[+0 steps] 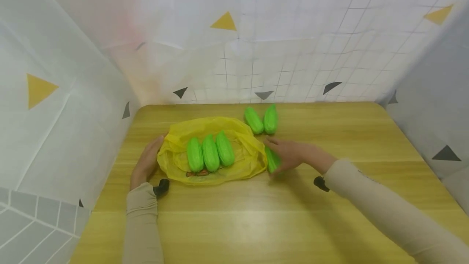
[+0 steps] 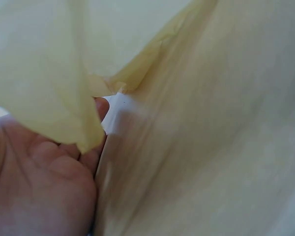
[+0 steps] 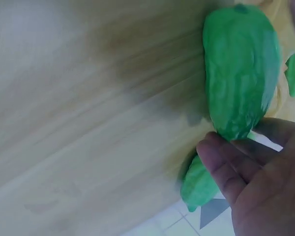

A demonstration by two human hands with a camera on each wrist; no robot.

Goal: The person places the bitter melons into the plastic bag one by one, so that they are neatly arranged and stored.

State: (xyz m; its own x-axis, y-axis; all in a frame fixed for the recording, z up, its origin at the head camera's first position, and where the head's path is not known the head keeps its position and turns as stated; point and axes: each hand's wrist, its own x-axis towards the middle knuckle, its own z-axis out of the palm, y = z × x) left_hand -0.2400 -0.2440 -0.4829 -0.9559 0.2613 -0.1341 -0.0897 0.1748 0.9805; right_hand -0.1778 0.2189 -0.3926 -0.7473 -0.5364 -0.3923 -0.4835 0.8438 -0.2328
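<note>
Wooden counter [image 1: 234,215] under my view, my left hand [image 1: 146,162] flat against yellow bag [image 1: 249,160] edge, fingers relaxed, my right hand [image 1: 293,154] gripping green gourd [image 1: 272,160] beside the bag, three gourds [image 1: 210,152] inside

No legible text, label, brand, number or sign in any view. The yellow bag [image 1: 212,166] carries a small dark red print near its edge facing the table's front edge; it is too small and blurred to read. Wall sheeting [image 1: 256,52] shows only triangles and grid lines.
</note>
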